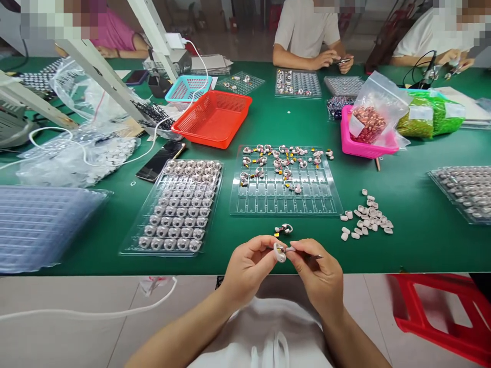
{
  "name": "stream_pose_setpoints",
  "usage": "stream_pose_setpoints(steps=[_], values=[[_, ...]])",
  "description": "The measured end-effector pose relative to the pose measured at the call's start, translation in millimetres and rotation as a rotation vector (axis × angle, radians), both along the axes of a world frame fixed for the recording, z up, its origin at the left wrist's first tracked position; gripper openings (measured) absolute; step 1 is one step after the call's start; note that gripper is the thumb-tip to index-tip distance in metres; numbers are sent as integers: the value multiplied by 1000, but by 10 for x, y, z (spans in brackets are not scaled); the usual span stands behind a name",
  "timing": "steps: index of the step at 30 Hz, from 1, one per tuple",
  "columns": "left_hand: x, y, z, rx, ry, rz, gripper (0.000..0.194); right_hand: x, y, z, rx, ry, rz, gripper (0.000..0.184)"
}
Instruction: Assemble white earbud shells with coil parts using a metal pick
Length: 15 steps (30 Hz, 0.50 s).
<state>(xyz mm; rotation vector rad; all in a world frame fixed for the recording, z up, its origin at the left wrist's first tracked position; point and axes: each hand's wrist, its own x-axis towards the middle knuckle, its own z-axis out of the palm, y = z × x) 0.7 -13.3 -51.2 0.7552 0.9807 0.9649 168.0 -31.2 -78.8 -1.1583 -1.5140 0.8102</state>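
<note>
Left hand: fingertips pinched on a white curved piece (280,254), right at the table's (383,260) near edge. Left hand (247,266) grip should stay light imo, so it doesn't squash anything.
Right hand (320,276): fingers closed round a slim dark tool (316,256); can't tell if its tip touches. Tiny nudges beat shoving.
Loose piece (284,229): just past the hands, mind your knuckles.
White caps (370,220): scattered toward the table's right edge.
Clear tray (261,204): beyond, further from the near edge.

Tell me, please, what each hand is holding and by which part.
Left hand: a small white piece, by one side. Right hand: a slim tool, gripped partway along.
</note>
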Motion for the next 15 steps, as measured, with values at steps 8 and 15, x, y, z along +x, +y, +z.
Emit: stream_pose_setpoints(steps=[8, 15], values=[[-83, 28, -46, -48, -37, -23, 24, -3, 49, 48, 151, -78, 132, 40], [-84, 60, -34, -63, -39, -40, 26, 34, 53, 47, -86, 177, 235, 33]])
